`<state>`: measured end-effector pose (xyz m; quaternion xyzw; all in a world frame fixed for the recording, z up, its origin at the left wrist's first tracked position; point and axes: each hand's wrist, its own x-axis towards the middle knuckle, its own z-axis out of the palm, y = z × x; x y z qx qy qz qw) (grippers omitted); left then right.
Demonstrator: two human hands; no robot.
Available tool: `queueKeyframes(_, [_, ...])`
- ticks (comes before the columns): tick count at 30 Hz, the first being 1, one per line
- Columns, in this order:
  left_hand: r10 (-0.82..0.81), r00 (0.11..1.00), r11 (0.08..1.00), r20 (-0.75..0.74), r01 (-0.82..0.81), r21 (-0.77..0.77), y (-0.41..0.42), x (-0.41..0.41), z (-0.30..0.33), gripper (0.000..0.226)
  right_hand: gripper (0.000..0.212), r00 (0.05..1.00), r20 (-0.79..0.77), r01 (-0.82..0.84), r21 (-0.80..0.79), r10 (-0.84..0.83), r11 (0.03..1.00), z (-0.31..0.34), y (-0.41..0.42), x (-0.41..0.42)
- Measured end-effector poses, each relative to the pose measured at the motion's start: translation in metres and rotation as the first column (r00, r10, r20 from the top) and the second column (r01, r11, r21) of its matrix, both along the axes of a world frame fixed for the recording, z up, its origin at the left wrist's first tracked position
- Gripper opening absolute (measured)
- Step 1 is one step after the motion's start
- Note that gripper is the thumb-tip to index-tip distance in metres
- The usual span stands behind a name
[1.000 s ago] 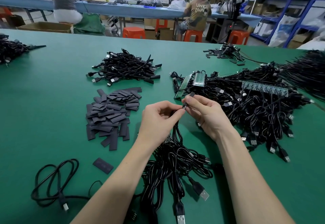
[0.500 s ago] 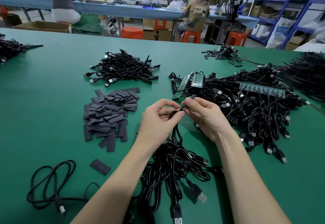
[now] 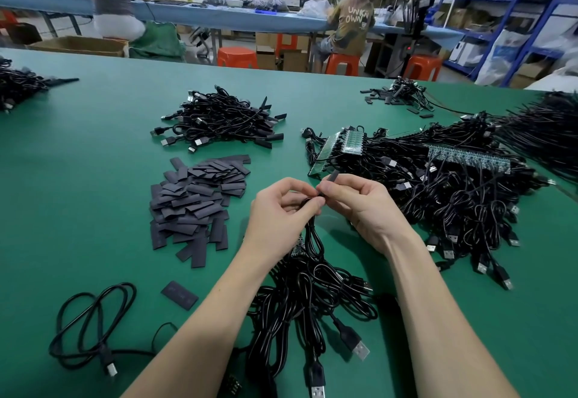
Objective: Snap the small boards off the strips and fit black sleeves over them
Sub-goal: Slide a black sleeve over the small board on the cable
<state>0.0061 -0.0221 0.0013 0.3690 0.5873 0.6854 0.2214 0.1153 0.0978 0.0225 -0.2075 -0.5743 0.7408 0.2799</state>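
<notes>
Both hands have stayed almost in place over the last second, meeting above the green table [image 3: 78, 178], while the black sleeve [image 3: 332, 177] has tipped a little more upright between them. The right hand [image 3: 362, 207] pinches that sleeve between thumb and forefinger, its upper end poking out past the fingertips toward the strip of small boards [image 3: 341, 146]. The left hand [image 3: 283, 213] has its fingers curled round a thin black cable [image 3: 311, 235] right where the sleeve begins, fingertips touching those of the right hand. Whether a small board sits inside the sleeve cannot be told (the fingers cover that spot).

From the hands, the cable drops toward the camera into a bundle of USB cables [image 3: 309, 297] lying between the 2 forearms. Left of the hands lies the pile of flat black sleeves [image 3: 194, 200], and 1 loose sleeve [image 3: 179, 295] lies nearer the camera than that pile, with a single coiled USB cable [image 3: 93, 325] to its left. Beyond the pile, away from the hands, sits a heap of sleeved cables [image 3: 219, 119]. Right of the hands spreads a large tangle of cables [image 3: 463, 210], with a second board strip [image 3: 469, 158] on top of it and the first strip at its left edge, just beyond the hands.
</notes>
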Motion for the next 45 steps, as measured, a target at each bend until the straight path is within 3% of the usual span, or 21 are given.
queueKeyframes(11, [-0.061,0.997,0.997,0.054,0.058,0.054,0.001,-0.003,0.000,0.015,0.030,0.999,0.036,-0.012,0.030,0.011,0.999,0.002,0.000,0.002])
queueKeyframes(17, [-0.034,0.999,0.996,0.027,0.032,0.078,0.001,-0.003,-0.003,0.015,0.024,0.999,0.036,-0.032,0.001,0.032,0.999,0.000,0.001,0.002])
queueKeyframes(23, [-0.016,1.000,0.998,0.027,0.015,0.063,-0.001,-0.003,-0.002,0.010,0.033,1.000,0.020,-0.023,0.003,0.023,1.000,-0.002,0.001,0.001])
queueKeyframes(30, [-0.051,0.999,0.996,-0.017,0.052,0.075,0.000,-0.004,-0.001,0.017,0.016,0.998,-0.007,-0.068,-0.038,0.067,0.997,0.000,0.002,0.006])
queueKeyframes(33, [-0.053,0.997,0.998,-0.062,0.056,0.042,0.000,-0.006,-0.003,0.011,0.024,0.996,-0.014,-0.088,-0.046,0.087,0.995,0.001,0.006,0.013])
queueKeyframes(38, [-0.008,0.995,1.000,-0.100,0.009,0.010,-0.001,-0.005,-0.003,0.012,0.019,0.997,-0.007,-0.083,-0.048,0.083,0.995,0.000,0.008,0.016])
queueKeyframes(45, [0.083,0.986,0.996,-0.147,-0.079,0.033,-0.003,0.001,0.002,0.011,0.019,0.998,-0.060,-0.042,-0.167,0.032,0.985,-0.001,0.004,0.009])
